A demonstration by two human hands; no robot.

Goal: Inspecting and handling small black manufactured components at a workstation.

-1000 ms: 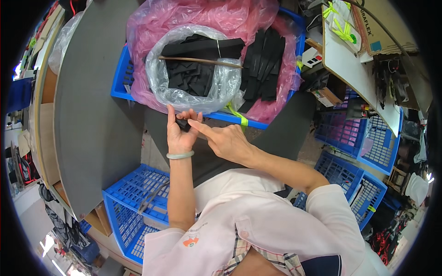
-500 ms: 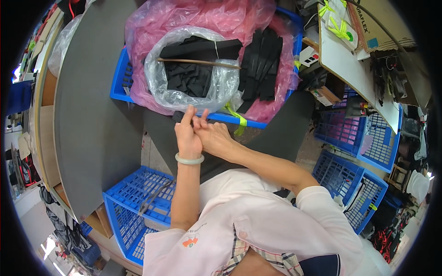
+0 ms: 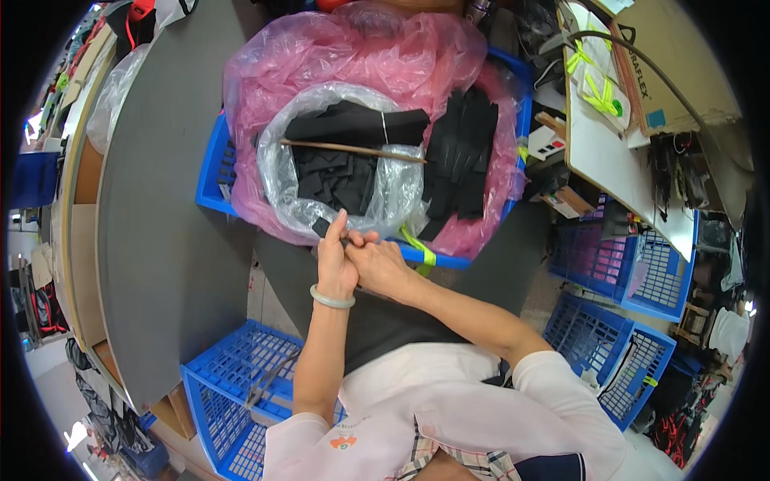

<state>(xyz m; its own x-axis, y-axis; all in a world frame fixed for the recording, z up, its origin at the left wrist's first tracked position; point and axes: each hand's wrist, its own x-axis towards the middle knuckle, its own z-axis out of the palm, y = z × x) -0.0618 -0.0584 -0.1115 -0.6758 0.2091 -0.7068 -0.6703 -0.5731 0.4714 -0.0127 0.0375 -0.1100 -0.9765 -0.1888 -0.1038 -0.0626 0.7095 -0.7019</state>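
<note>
My left hand (image 3: 336, 261) and my right hand (image 3: 380, 265) meet at the near rim of a blue crate (image 3: 446, 260). A small black strip (image 3: 322, 228) pokes out beside the left fingers, and more of it shows between the two hands. The left hand is closed on it with its index finger pointing forward. Curled right fingers press against it too; their tips are partly hidden. Just beyond is a clear plastic bag (image 3: 277, 188) with many short black strips (image 3: 341, 180) inside. A thin brown stick (image 3: 353, 149) lies across the bag's mouth.
Pink plastic sheeting (image 3: 345, 52) lines the crate. Long black strips (image 3: 461, 152) lie on its right side. A grey table (image 3: 172, 200) borders my left, with a blue basket (image 3: 241, 369) below. More blue baskets (image 3: 593, 329) and a white board (image 3: 622, 176) are on the right.
The crate and both hands sit lower in the picture as the view has shifted. My joined hands have come slightly farther over the crate's near rim, still holding the black strip.
</note>
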